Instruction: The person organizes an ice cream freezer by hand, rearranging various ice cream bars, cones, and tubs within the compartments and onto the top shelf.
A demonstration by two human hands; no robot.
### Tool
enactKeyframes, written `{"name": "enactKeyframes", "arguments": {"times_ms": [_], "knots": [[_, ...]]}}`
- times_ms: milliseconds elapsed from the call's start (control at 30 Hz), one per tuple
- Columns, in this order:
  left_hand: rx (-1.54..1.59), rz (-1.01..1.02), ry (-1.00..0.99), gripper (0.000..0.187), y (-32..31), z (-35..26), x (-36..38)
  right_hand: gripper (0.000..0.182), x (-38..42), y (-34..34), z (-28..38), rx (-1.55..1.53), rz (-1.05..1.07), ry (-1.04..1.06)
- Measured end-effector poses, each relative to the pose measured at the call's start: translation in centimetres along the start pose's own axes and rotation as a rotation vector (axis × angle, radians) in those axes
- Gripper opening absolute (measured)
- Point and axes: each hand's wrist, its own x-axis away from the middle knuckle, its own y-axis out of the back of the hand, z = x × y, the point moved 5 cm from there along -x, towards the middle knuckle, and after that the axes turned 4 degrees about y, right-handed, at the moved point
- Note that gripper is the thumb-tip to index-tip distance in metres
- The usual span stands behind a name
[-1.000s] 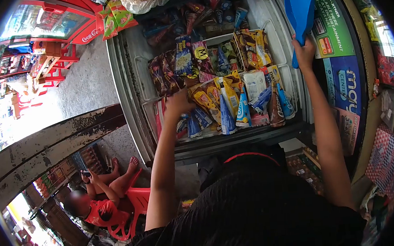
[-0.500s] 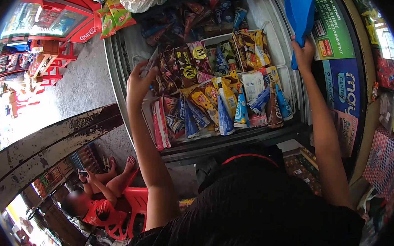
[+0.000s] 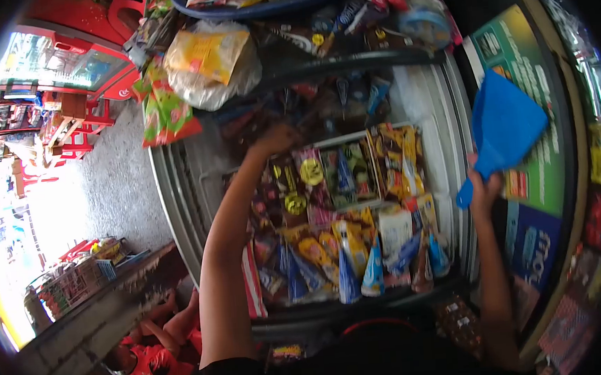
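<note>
My left hand reaches into the upper part of an open chest freezer, just above a wire basket of wrapped ice creams. Its fingers are blurred and dark, so their grip is unclear. In the basket are brown and yellow packs, and several blue cones stand in front of them. My right hand is closed around the handle of a blue plastic scoop, held over the freezer's right side with its wide end up.
Snack packs and a plastic bag lie beyond the freezer's far edge, beside a blue basin. A person in red sits at lower left. Signs line the right side.
My left hand has moved from the freezer's left side inward, over the far part. The view has shifted toward the far end, and the scoop's wide end has turned to the right.
</note>
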Motion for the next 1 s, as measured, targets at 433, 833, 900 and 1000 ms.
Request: {"name": "enactKeyframes", "arguments": {"times_ms": [433, 833, 900, 1000], "knots": [[-0.217, 0.061, -0.419, 0.036, -13.5, 8.0, -13.6, 0.022, -0.1, -0.6, 0.6, -0.049, -0.001, 0.088], [-0.523, 0.303, -0.179, 0.042, -12.0, 6.4, -13.1, 0.023, 0.1, 0.0, 0.3, 0.037, -0.029, 0.002], [-0.561, 0.387, -0.115, 0.043, -11.4, 5.6, -12.6, 0.022, 0.3, 0.0, 0.4, 0.049, -0.048, -0.041], [-0.232, 0.506, -0.260, 0.041, -8.5, -3.5, -11.9, 0.022, 0.1, -0.3, 0.7, 0.036, -0.030, -0.012]]}}
